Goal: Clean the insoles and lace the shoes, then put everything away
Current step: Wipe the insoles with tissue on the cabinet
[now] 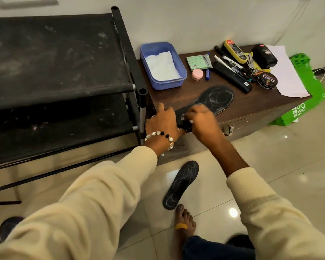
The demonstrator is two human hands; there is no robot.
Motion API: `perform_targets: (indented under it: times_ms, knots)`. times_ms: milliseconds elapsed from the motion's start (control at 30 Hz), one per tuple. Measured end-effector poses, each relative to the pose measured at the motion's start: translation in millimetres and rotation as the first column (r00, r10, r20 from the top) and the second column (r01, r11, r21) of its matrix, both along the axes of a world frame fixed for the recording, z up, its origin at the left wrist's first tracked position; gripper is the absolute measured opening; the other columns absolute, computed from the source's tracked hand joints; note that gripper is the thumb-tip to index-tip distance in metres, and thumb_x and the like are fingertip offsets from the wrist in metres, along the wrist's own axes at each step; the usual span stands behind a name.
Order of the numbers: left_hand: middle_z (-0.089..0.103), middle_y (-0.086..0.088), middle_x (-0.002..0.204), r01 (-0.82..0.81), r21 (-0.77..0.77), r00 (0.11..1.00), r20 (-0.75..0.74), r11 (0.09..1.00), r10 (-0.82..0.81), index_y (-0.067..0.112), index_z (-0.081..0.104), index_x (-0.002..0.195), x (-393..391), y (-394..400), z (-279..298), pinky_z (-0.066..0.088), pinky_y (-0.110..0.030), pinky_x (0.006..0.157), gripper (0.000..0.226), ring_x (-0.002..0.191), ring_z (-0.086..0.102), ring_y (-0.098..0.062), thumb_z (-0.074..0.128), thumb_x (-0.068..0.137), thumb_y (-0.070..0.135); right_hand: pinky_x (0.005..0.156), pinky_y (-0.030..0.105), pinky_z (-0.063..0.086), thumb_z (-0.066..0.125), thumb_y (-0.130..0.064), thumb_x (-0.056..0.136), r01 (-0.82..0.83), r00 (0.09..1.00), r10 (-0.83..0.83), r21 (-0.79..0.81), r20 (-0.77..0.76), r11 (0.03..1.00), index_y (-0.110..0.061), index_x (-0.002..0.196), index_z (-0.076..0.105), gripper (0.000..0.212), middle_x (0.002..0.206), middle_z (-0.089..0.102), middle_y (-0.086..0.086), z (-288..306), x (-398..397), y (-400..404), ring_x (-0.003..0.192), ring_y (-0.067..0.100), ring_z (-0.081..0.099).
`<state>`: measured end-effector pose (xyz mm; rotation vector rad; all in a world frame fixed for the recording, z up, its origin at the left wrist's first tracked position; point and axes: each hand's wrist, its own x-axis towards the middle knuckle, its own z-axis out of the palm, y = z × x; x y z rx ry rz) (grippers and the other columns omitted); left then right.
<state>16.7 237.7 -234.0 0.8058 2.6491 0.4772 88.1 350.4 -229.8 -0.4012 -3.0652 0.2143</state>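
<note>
both hands (162, 121) (201, 121) on tabletop insole (217, 97)

Cream ribbed sleeves (94, 199) — beaded bracelet (159, 136), yellow toe plaster (180, 226)

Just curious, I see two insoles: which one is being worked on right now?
The insole on the wooden cabinet, under both hands; the other insole lies untouched on the floor tiles.
</note>
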Motion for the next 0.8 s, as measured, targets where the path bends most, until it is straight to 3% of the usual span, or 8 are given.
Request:
perform_targets:
  times_ms: [133, 200, 333, 433, 500, 600, 700, 800]
  knots:
    - [0.036, -0.007, 0.138, 0.005, -0.01, 1.0, 0.012, 1.0, -0.005, 0.017, 0.048, 0.13, -1.4, -0.1, -0.8, 0.05, -0.045, 0.089, 0.072, 0.103, 0.059, -0.03, 0.077, 0.072, 0.048, 0.093, 0.02, 0.037, 0.052, -0.005, 0.092, 0.267, 0.963, -0.266, -0.003, -0.05, 0.964, -0.005, 0.123, 0.06, 0.032, 0.127, 0.053, 0.015, -2.5, 5.0, 15.2, 0.113, 0.018, 0.045]
    - [0.037, -0.007, 0.137, 0.004, 0.0, 1.0, 0.016, 1.0, -0.004, 0.016, 0.049, 0.127, -0.4, -0.5, -0.4, 0.05, -0.046, 0.088, 0.069, 0.102, 0.06, -0.031, 0.078, 0.072, 0.046, 0.09, 0.012, 0.036, 0.053, -0.003, 0.09, 0.172, 0.984, -0.173, -0.046, -0.03, 0.984, -0.001, 0.122, 0.06, 0.032, 0.125, 0.053, 0.017, -0.8, -2.0, 5.0, 0.111, 0.017, 0.046]
    - [0.037, -0.009, 0.134, -0.008, 0.028, 1.0, 0.015, 1.0, 0.008, 0.014, 0.052, 0.121, 0.6, -2.0, 1.3, 0.051, -0.047, 0.085, 0.056, 0.097, 0.061, -0.035, 0.074, 0.077, 0.039, 0.088, 0.029, 0.043, 0.059, -0.008, 0.087, -0.055, 0.998, 0.057, -0.058, 0.031, 0.997, -0.007, 0.122, 0.062, 0.035, 0.123, 0.056, 0.012, -3.0, -13.9, -8.8, 0.112, 0.026, 0.047]
    - [0.036, -0.007, 0.136, -0.01, 0.021, 1.0, 0.017, 1.0, 0.01, 0.015, 0.05, 0.125, 0.2, -1.3, 0.5, 0.052, -0.04, 0.079, 0.067, 0.098, 0.061, -0.032, 0.078, 0.072, 0.045, 0.082, 0.008, 0.03, 0.05, -0.002, 0.09, 0.129, 0.988, -0.137, -0.109, -0.073, 0.986, 0.001, 0.115, 0.063, 0.028, 0.121, 0.054, 0.019, -6.7, -9.5, 10.1, 0.108, 0.021, 0.043]
    - [0.035, -0.007, 0.137, -0.008, 0.022, 1.0, 0.027, 1.0, 0.007, 0.016, 0.049, 0.128, -0.1, -0.8, -0.7, 0.05, -0.036, 0.075, 0.07, 0.099, 0.06, -0.03, 0.079, 0.071, 0.045, 0.09, 0.017, 0.034, 0.052, -0.001, 0.09, 0.248, 0.967, -0.25, -0.05, -0.043, 0.967, 0.0, 0.118, 0.061, 0.03, 0.125, 0.052, 0.019, -6.3, -4.6, 16.4, 0.114, 0.023, 0.043]
    - [0.037, -0.007, 0.134, -0.013, 0.047, 0.999, 0.037, 0.999, 0.011, 0.015, 0.05, 0.126, 0.4, -1.7, 0.2, 0.051, -0.037, 0.074, 0.068, 0.097, 0.061, -0.032, 0.079, 0.072, 0.043, 0.09, 0.014, 0.038, 0.056, -0.003, 0.089, 0.152, 0.988, -0.153, -0.049, -0.029, 0.987, -0.001, 0.121, 0.06, 0.033, 0.126, 0.052, 0.018, -6.4, -10.5, 7.6, 0.112, 0.019, 0.045]
    - [0.036, -0.008, 0.134, -0.02, 0.052, 0.999, 0.037, 0.998, 0.018, 0.012, 0.05, 0.122, 2.4, -3.0, 3.7, 0.051, -0.041, 0.075, 0.058, 0.096, 0.06, -0.036, 0.076, 0.076, 0.037, 0.088, 0.026, 0.039, 0.058, -0.009, 0.089, -0.041, 0.999, 0.041, -0.009, -0.008, 0.999, -0.004, 0.119, 0.063, 0.031, 0.124, 0.054, 0.013, -8.4, -23.5, -7.8, 0.114, 0.025, 0.046]
    - [0.036, -0.007, 0.134, -0.023, 0.054, 0.999, 0.035, 0.998, 0.021, 0.013, 0.051, 0.122, 2.3, -3.0, 3.1, 0.051, -0.039, 0.074, 0.063, 0.097, 0.061, -0.034, 0.079, 0.073, 0.041, 0.087, 0.026, 0.036, 0.054, -0.007, 0.09, 0.02, 0.997, -0.016, 0.053, -0.079, 0.998, -0.003, 0.116, 0.064, 0.028, 0.121, 0.054, 0.016, -16.0, -25.9, 6.3, 0.112, 0.029, 0.046]
